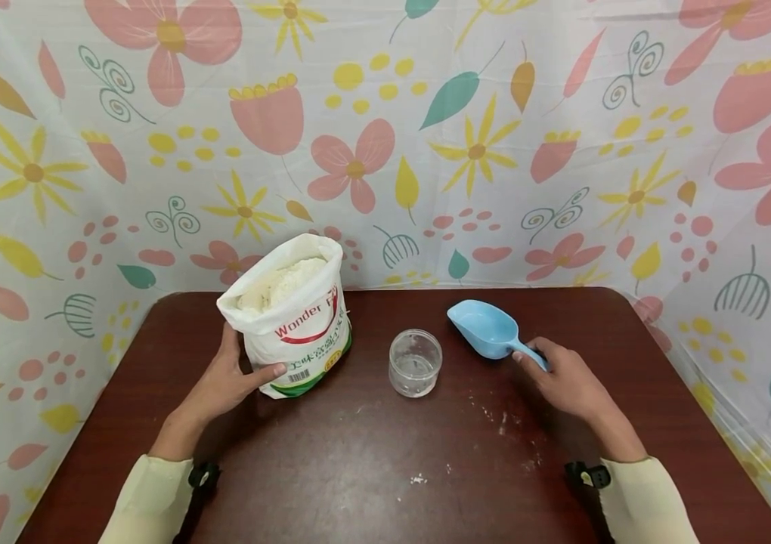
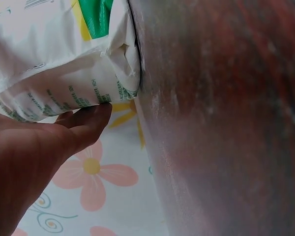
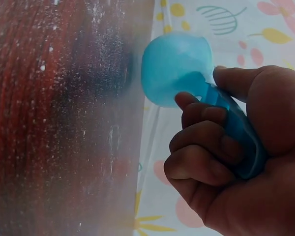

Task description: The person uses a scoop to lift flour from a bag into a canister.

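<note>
A white flour bag (image 1: 304, 332) with red, green and yellow print stands at the left of the table, its top rolled open and white flour (image 1: 283, 285) inside. My left hand (image 1: 225, 381) holds its lower left corner, thumb across the front and fingers along the side. In the left wrist view those fingers (image 2: 91, 123) lie against the bag's printed side (image 2: 64, 91). Curled round the handle of a light blue scoop (image 1: 487, 330) is my right hand (image 1: 565, 378). Seen from the right wrist, the scoop's bowl (image 3: 174, 69) extends beyond the fingers; whether it touches the table is unclear.
Between bag and scoop stands a clear round jar (image 1: 416, 364) without a lid. White powder specks (image 1: 418, 479) dot the dark brown table (image 1: 331, 483). A flower-printed curtain (image 1: 372, 91) hangs behind the table's back edge and along its sides.
</note>
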Tool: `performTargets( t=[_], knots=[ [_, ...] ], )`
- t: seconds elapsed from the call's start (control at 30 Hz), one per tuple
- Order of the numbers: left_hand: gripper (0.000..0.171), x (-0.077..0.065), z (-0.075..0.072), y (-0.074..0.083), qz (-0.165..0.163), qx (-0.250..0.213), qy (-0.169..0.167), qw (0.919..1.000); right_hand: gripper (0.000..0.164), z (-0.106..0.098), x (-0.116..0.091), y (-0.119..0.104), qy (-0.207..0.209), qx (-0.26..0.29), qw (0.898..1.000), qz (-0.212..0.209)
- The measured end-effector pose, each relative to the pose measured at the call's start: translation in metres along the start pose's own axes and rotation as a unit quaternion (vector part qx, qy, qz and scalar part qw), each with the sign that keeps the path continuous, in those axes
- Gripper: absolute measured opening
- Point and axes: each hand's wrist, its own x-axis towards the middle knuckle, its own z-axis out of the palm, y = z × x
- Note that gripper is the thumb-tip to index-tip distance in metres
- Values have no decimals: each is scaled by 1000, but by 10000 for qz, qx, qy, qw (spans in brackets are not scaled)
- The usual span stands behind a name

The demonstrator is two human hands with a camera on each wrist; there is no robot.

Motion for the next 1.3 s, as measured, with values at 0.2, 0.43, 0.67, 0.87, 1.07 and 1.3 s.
performTargets(
  t=[0.2, 0.43, 0.67, 0.87, 1.07, 1.3],
  knots=[
    [138, -1, -4, 0, -72, 152, 13, 9999, 27, -3, 1, -4, -92, 5, 9998, -173],
    [140, 3, -6, 1, 18, 255, 14, 9997, 28, -8, 0, -12, -317, 77, 9993, -178],
    [140, 3, -6, -1, -5, 271, 7, 9996, 17, -10, -1, -15, -286, -72, 9992, -280],
    [140, 5, -5, -3, 32, 231, -38, 9997, 11, -20, 0, -21, -137, -16, 9984, -545],
    [141, 6, -5, -7, 42, 205, -6, 9998, 11, -31, 8, -34, -74, -197, 9967, -779],
    [141, 5, -6, -5, -17, 207, -17, 9998, 18, -44, 18, -55, 45, -337, 9947, -966]
  ],
)
